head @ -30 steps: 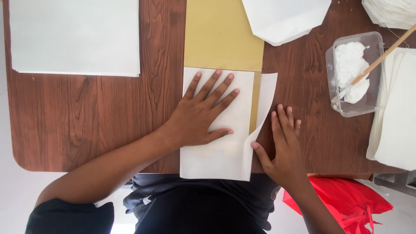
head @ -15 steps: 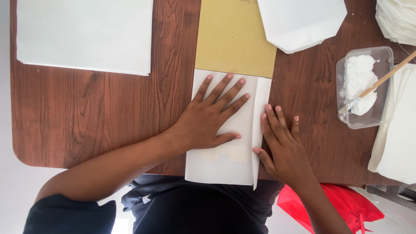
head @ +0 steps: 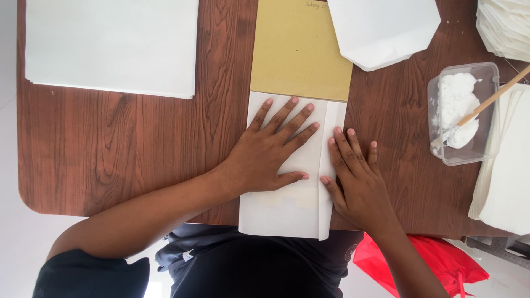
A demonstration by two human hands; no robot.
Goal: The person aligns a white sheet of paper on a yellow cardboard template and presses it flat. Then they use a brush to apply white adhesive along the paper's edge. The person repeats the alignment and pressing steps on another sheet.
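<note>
Head view: two hands flatten a folded white sheet (head: 287,204) at the near edge of the worktop (head: 138,149).

Left hand (head: 270,152) lies spread and flat on the sheet, gripping nothing; right hand (head: 356,176) presses open fingers along the folded flap (head: 327,165), also holding nothing. The sheet overlaps a tan board (head: 298,49) and overhangs the edge. Uneven pressure could skew the crease. A tub of white paste (head: 461,113) with a brush (head: 486,102) sits near the right hand; a careless elbow might tip it.

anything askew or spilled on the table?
Nothing spilled. The folded white sheet under both hands overhangs the table's near edge. The stick leans out of the paste tub, paste contained.
</note>
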